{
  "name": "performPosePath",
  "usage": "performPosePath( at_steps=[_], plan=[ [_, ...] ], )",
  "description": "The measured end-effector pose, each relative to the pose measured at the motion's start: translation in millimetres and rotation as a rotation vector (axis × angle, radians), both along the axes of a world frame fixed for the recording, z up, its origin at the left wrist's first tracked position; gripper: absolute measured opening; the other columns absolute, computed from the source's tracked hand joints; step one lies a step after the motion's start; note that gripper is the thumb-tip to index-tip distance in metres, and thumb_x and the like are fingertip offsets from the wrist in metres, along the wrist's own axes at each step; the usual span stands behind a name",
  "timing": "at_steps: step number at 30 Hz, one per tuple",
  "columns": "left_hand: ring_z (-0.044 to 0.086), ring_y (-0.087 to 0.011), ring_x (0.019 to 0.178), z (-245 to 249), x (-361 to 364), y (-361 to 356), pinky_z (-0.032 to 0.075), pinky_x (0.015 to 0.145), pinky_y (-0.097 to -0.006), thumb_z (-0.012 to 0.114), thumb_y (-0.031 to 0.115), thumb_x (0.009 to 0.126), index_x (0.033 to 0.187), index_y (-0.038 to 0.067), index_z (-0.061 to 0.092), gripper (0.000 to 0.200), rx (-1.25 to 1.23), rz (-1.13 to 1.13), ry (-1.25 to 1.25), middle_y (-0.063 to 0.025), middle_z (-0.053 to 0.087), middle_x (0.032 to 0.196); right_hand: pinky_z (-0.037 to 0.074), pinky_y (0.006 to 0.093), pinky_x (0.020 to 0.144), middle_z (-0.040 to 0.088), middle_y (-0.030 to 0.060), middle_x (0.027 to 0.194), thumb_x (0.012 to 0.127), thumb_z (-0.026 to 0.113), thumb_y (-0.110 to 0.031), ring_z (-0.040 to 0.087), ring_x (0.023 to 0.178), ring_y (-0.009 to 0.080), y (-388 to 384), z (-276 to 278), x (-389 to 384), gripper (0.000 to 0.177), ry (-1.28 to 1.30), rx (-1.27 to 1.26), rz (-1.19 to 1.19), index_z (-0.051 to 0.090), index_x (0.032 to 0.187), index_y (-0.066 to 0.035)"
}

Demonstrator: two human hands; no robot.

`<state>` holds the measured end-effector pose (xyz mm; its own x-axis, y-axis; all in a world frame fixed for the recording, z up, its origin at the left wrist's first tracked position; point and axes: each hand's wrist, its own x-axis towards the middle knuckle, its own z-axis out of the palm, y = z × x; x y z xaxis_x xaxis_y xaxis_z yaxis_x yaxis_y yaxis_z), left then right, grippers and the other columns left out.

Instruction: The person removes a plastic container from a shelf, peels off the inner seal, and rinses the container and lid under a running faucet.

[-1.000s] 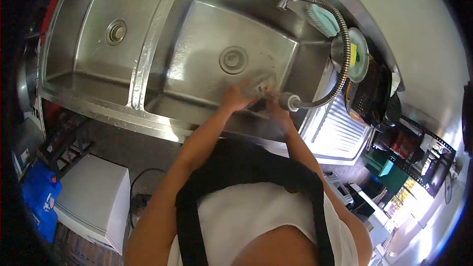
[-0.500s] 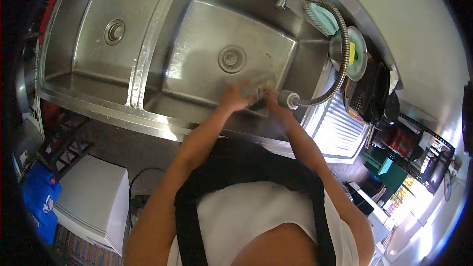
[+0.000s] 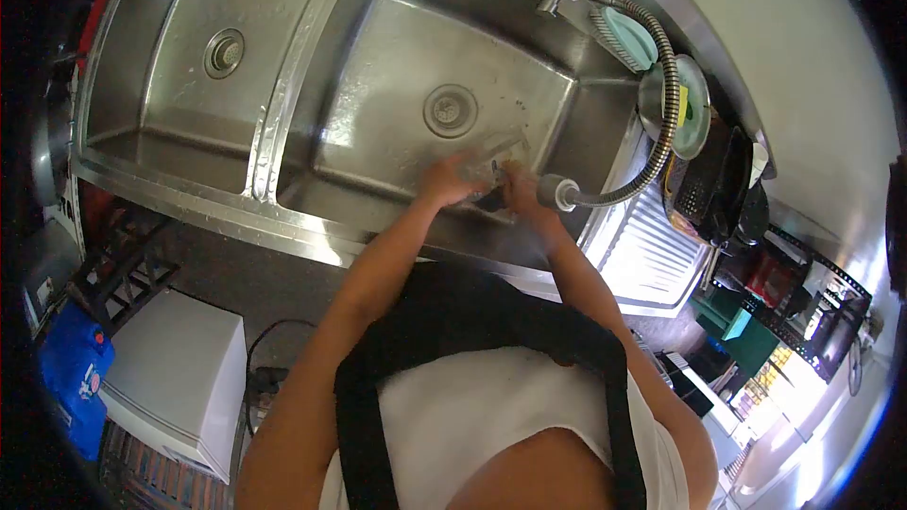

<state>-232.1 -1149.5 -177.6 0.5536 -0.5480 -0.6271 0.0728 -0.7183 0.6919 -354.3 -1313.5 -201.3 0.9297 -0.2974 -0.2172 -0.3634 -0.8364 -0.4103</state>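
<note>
Low over the near side of the large sink basin (image 3: pixel 378 85), both my hands are around a clear, see-through container (image 3: pixel 499 153) that is smeared by motion; its exact kind cannot be made out. My left hand (image 3: pixel 446 179) grips it from the left, its fingers blurred. On the other side, my right hand (image 3: pixel 521 187) has its fingers bent against the container's near end. Just right of that hand hangs the pale spray head (image 3: pixel 556 192) of a flexible metal hose (image 3: pixel 669 85). A round drain (image 3: pixel 451 111) lies beyond my hands.
A second basin (image 3: pixel 179 85) adjoins on the left behind a metal divider (image 3: pixel 307 47). A mint-green rack (image 3: pixel 628 38), a round dish (image 3: pixel 701 113) and dark baskets (image 3: pixel 723 179) stand on the right, beside a ribbed drainboard (image 3: pixel 647 246). A white cabinet (image 3: pixel 175 359) is below left.
The clear container has shifted and tilts differently between my hands. My left hand has moved slightly up and left. The view has shifted a little.
</note>
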Motion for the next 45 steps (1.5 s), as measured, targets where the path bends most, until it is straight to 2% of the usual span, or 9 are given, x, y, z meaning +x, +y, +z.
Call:
performPosePath(
  at_steps=[9, 12, 16, 19, 25, 27, 31, 33, 45],
  plan=[
    [0.065, -0.0288, 0.1, -13, 2, -1, 0.049, 0.09, -0.0388, 0.082, 0.05, 0.061, 0.134, 0.026, 0.051, 0.083, -0.008, 0.022, 0.058, -0.0131, 0.065, 0.114, 0.044, 0.0496, 0.081, 0.062, 0.0181, 0.104, 0.088, 0.051, -0.019, 0.059, 0.098, 0.0394, -32, -60, -8, 0.023, 0.279, -0.018, -0.027, 0.056, 0.108, -0.01],
    [0.065, -0.0285, 0.099, -12, 1, -1, 0.049, 0.089, -0.0388, 0.082, 0.049, 0.061, 0.134, 0.026, 0.051, 0.082, 0.008, 0.018, 0.082, -0.013, 0.066, 0.113, 0.044, 0.0485, 0.08, 0.061, 0.0216, 0.103, 0.087, 0.053, -0.018, 0.059, 0.098, 0.0383, -11, 4, 17, 0.021, 0.29, 0.016, 0.014, 0.057, 0.105, -0.009],
    [0.063, -0.0289, 0.104, -5, -8, 1, 0.049, 0.091, -0.0388, 0.082, 0.048, 0.061, 0.133, 0.026, 0.052, 0.081, 0.03, -0.025, -0.157, -0.0127, 0.064, 0.116, 0.045, 0.0484, 0.078, 0.059, 0.0236, 0.105, 0.087, 0.053, -0.019, 0.059, 0.099, 0.0381, -48, -23, -4, 0.019, 0.1, 0.272, -0.225, 0.056, 0.101, -0.007],
    [0.061, -0.0315, 0.107, -2, 7, 8, 0.048, 0.092, -0.039, 0.081, 0.042, 0.061, 0.134, 0.022, 0.051, 0.081, -0.191, 0.062, 0.003, -0.018, 0.062, 0.119, 0.046, 0.0466, 0.079, 0.057, 0.0233, 0.11, 0.087, 0.054, -0.022, 0.059, 0.098, 0.0366, -71, -44, -7, 0.024, 0.426, -0.098, 0.24, 0.058, 0.105, -0.006],
    [0.056, -0.03, 0.116, -12, 19, 8, 0.045, 0.097, -0.0373, 0.082, 0.045, 0.062, 0.137, 0.018, 0.047, 0.088, -0.112, 0.002, 0.215, -0.0141, 0.054, 0.132, 0.051, 0.0439, 0.073, 0.06, 0.0115, 0.091, 0.081, 0.067, -0.045, 0.06, 0.082, 0.0255, -95, -26, 21, 0.058, 0.289, -0.176, -0.038, 0.049, 0.121, -0.008],
    [0.057, -0.0292, 0.115, -34, 10, 6, 0.046, 0.095, -0.0369, 0.082, 0.043, 0.062, 0.137, 0.014, 0.047, 0.087, -0.127, 0.003, 0.171, -0.0166, 0.056, 0.128, 0.05, 0.0455, 0.071, 0.062, 0.014, 0.083, 0.076, 0.07, -0.051, 0.062, 0.078, 0.0302, -111, -29, 39, 0.062, 0.358, 0.865, -0.801, 0.052, 0.118, -0.008],
    [0.055, -0.0303, 0.116, -33, 11, 3, 0.046, 0.094, -0.037, 0.08, 0.043, 0.063, 0.138, 0.011, 0.045, 0.089, -0.085, 0.022, 0.189, -0.02, 0.055, 0.129, 0.048, 0.0385, 0.068, 0.062, 0.0163, 0.083, 0.088, 0.062, -0.032, 0.06, 0.072, 0.0249, -92, -5, 49, 0.035, 0.339, 0.63, -0.843, 0.059, 0.104, -0.001],
    [0.055, -0.0314, 0.117, -23, 13, 3, 0.046, 0.095, -0.0375, 0.08, 0.043, 0.064, 0.138, 0.01, 0.045, 0.088, -0.088, 0.032, 0.189, -0.02, 0.055, 0.129, 0.047, 0.0391, 0.065, 0.063, 0.0199, 0.083, 0.089, 0.06, -0.029, 0.06, 0.068, 0.0284, -95, -19, 40, 0.031, 0.111, 0.319, -0.335, 0.057, 0.105, -0.002],
    [0.058, -0.0302, 0.114, -11, 2, 3, 0.045, 0.097, -0.0358, 0.081, 0.046, 0.061, 0.134, 0.014, 0.052, 0.085, -0.067, 0.123, 0.126, -0.0173, 0.058, 0.126, 0.048, 0.0486, 0.073, 0.064, 0.0253, 0.093, 0.09, 0.052, -0.018, 0.063, 0.09, 0.0416, -89, -1, 61, 0.021, 0.331, 0.088, -0.1, 0.054, 0.108, -0.006]
  ],
)
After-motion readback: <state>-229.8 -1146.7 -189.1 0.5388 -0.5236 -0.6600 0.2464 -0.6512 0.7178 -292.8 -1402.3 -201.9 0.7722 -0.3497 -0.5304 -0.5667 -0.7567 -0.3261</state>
